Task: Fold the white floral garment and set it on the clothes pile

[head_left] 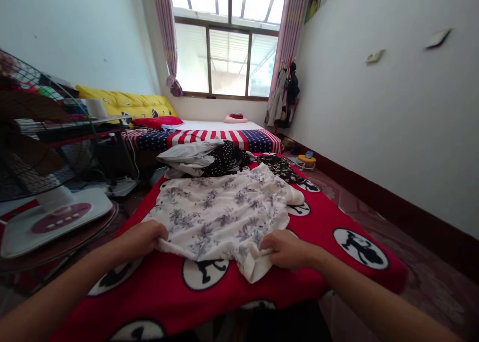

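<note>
The left hand (152,234) and right hand (284,248) pinch the near edge of a creased white garment (220,207) with grey floral print, spread over a plush-looking red cover (164,292). Just beyond lies a rumpled heap (224,160) of grey and black dotted cloth.

floral garment (224,207): thin matt cloth | red blanket (316,227): matt, fleecy cloth | fan base (60,219): smooth plastic
</note>
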Available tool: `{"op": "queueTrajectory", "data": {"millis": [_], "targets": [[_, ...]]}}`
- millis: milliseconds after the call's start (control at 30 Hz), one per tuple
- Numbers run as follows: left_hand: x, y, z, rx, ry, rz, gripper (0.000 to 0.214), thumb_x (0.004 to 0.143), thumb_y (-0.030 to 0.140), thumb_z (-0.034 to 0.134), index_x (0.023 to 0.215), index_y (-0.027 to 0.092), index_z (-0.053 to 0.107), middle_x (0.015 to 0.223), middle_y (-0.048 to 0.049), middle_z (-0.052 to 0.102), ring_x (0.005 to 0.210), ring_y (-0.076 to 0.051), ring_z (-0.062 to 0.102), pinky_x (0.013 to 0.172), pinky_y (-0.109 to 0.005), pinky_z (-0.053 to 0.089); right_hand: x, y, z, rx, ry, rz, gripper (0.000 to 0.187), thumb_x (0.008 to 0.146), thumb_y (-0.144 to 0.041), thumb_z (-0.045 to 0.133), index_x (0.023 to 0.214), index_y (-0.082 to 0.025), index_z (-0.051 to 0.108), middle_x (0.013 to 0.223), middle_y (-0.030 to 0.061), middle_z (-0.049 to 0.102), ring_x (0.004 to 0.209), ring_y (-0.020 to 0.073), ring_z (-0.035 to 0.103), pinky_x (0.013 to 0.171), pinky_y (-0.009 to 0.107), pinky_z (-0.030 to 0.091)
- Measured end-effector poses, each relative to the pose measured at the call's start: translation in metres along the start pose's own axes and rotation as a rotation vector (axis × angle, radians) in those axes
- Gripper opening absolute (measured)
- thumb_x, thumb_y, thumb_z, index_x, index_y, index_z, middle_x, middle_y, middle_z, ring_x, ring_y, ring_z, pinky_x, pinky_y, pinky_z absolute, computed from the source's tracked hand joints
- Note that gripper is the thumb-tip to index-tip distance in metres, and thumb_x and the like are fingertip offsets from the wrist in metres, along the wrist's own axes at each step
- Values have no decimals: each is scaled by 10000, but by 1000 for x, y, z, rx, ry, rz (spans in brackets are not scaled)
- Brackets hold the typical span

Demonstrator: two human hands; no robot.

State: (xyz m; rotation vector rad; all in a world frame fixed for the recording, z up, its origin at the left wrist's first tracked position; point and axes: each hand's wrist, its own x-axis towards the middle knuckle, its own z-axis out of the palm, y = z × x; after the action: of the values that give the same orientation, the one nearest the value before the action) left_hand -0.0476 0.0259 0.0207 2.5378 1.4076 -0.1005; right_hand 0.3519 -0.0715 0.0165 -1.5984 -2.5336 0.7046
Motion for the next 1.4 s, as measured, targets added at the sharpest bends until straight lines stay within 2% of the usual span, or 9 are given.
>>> {"op": "queueTrajectory", "data": {"millis": [167,333,400,600,733,867,1100,1267,1400], "targets": [[-4,33,-22,-232,-99,124,269,711,218,541,925,210,704,964,-28,705,920,-204,625,837,-256,457,8,17,-15,451,-209,-91,339,741,-398,642,979,-162,695,782,9,655,669,143,574,602,215,423],[22,102,-4,-472,127,342,340,854,438,498,1008,208,695,1003,-53,697,922,-199,622,850,-278,466,29,87,-29,280,788,362,221,781,-314,527,859,-154,658,877,64,655,787,182,605,723,261,467],[40,130,16,-509,262,407,353,858,415,512,1098,212,673,1104,-69,667,1004,-208,602,916,-303,437,37,115,-34,146,1008,607,257,760,-277,523,951,-154,644,1060,104,627,901,206,607,802,281,467],[91,188,54,-595,329,250,497,867,467,482,1246,159,581,1062,-107,672,953,-232,604,852,-320,449,58,149,-39,49,979,822,606,751,-525,593,1191,-109,554,1112,195,612,1006,297,601,788,350,474],[97,203,55,-602,192,268,440,909,431,372,881,140,700,717,-35,654,680,-162,570,634,-240,408,67,150,-41,36,854,785,372,634,-421,724,908,-174,686,839,102,689,818,272,645,663,305,455],[83,209,57,-567,39,342,386,846,369,470,595,133,645,510,7,533,508,-103,448,495,-218,292,59,156,-51,0,920,808,214,753,-295,570,894,-193,695,832,84,698,819,245,642,644,276,435],[69,207,52,-859,-62,401,316,850,360,480,807,134,697,682,-38,683,583,-135,596,539,-206,408,42,150,-54,-114,1018,843,364,733,-226,574,1082,-147,644,1121,198,603,1034,351,566,808,432,461],[66,150,42,-573,439,285,247,849,294,504,872,171,718,854,-62,693,813,-179,611,756,-267,436,48,111,-23,-86,956,96,210,814,-260,512,971,-191,632,1089,106,603,1069,255,544,962,394,408],[37,87,43,-405,407,138,233,837,282,508,869,174,713,855,-57,682,804,-181,597,739,-268,431,37,105,9,-26,680,-127,159,816,-274,498,875,-211,631,1016,69,604,987,229,562,903,367,433]]}}
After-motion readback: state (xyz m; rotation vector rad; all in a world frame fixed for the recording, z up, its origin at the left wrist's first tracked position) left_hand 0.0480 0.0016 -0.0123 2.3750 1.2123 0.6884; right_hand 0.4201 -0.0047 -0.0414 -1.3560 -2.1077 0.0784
